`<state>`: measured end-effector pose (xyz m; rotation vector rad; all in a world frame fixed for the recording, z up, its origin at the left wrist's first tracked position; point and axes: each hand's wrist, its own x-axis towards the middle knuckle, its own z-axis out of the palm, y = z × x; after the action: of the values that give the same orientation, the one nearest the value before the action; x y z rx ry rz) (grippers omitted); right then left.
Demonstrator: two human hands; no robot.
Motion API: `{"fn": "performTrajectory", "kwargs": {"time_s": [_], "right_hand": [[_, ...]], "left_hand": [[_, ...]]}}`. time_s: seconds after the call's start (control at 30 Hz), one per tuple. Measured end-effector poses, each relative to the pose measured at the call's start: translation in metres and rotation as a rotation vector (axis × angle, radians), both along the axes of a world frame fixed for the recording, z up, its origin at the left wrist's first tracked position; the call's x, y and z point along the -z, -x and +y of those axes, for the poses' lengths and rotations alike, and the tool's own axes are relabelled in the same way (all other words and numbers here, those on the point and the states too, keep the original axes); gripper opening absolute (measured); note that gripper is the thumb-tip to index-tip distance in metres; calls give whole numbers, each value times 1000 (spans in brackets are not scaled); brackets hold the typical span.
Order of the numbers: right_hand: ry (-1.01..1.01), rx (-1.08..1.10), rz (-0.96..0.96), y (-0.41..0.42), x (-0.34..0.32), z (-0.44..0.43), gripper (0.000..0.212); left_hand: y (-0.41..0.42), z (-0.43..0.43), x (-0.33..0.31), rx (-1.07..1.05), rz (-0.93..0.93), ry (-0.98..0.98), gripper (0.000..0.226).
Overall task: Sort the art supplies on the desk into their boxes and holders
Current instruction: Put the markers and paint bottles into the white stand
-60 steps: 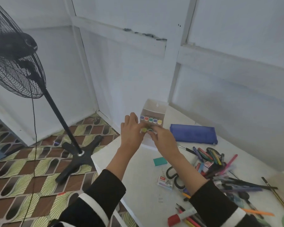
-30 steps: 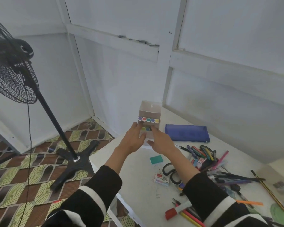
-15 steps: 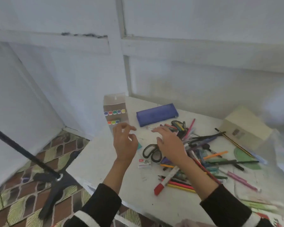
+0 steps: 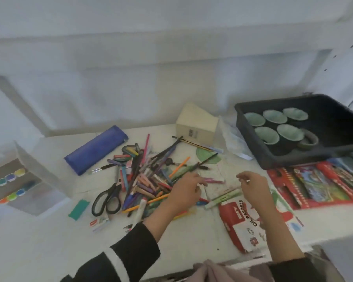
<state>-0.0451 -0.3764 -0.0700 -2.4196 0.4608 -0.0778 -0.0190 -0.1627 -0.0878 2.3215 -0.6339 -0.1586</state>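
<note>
Blurry, edge-cropped paint box [image 4: 27,184]

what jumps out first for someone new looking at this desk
A tangled pile of pens and crayons fills the middle of the desk, with the left hand over its right edge. At far right a black tray holds five green cups. A red oil pastels box lies at the front, near the right hand.
</note>
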Motion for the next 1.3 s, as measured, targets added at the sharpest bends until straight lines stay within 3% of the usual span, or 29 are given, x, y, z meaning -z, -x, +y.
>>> {"fn": "performTrajectory", "kwargs": {"time_s": [0.2, 0.33, 0.53, 0.63, 0.77, 0.97, 1.1, 1.3], "right_hand": [[70, -20, 91, 6, 8, -17, 32], [134, -176, 153, 1, 11, -21, 40], [212, -192, 162, -7, 13, -18, 20], [154, -174, 149, -11, 8, -22, 15], [-204, -80, 5, -14, -23, -29, 8], [-406, -50, -166, -19, -60, -21, 17], [-533, -86, -273, -21, -72, 5, 15], [-702, -272, -294, -31, -82, 65, 12]], "left_hand": [[-12, -50, 3, 84, -130, -154, 29], [-18, -62, 11, 15, -223, -448, 38], [-28, -63, 13, 19, -176, -522, 24], [-32, -62, 4, -24, -133, -436, 22], [-35, -58, -21, -148, -131, -163, 13], [-35, -43, -59, -394, -94, 256, 15], [-28, -17, -80, -511, -43, 378, 27], [0, 44, -93, -709, -59, 501, 24]]}}
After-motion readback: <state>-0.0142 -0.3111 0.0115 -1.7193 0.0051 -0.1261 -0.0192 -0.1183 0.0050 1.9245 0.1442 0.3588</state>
